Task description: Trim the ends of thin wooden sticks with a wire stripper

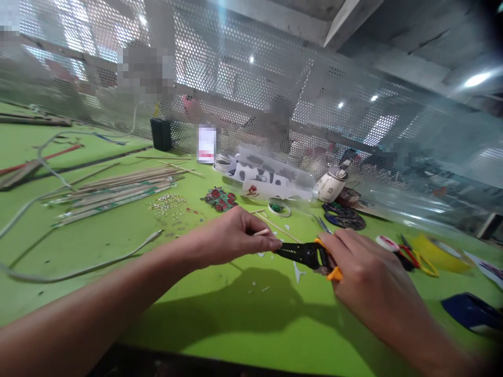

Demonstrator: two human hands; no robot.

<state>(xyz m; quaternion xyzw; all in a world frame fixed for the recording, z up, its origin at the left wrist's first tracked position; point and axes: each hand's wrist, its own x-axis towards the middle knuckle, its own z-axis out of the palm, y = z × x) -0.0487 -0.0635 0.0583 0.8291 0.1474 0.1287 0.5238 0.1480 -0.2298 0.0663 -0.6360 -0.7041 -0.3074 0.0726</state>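
Observation:
Over the green table (220, 319), my left hand (231, 238) is closed in a pinch on a short pale stick (262, 232), most of it hidden by the fingers. Its fingertips meet the black jaws of wire-stripper pliers (301, 254). My right hand (367, 267) is wrapped round the yellow-orange handles of those pliers, whose jaws point left. Whether the jaws bite on the stick is hidden by my fingers. Small white scraps (297, 272) lie on the table below the tool. Just behind my left hand is a cluster of red-and-green patterned pieces (220, 199).
Bundled thin sticks (118, 193), scattered small beads (168, 204) and a white cable (129, 258) lie at left. A lit phone (206, 143) and a patterned white jar (331, 183) stand behind. Scissors (420, 259), yellow tape (444, 254) and a blue tape dispenser (473, 311) are at right.

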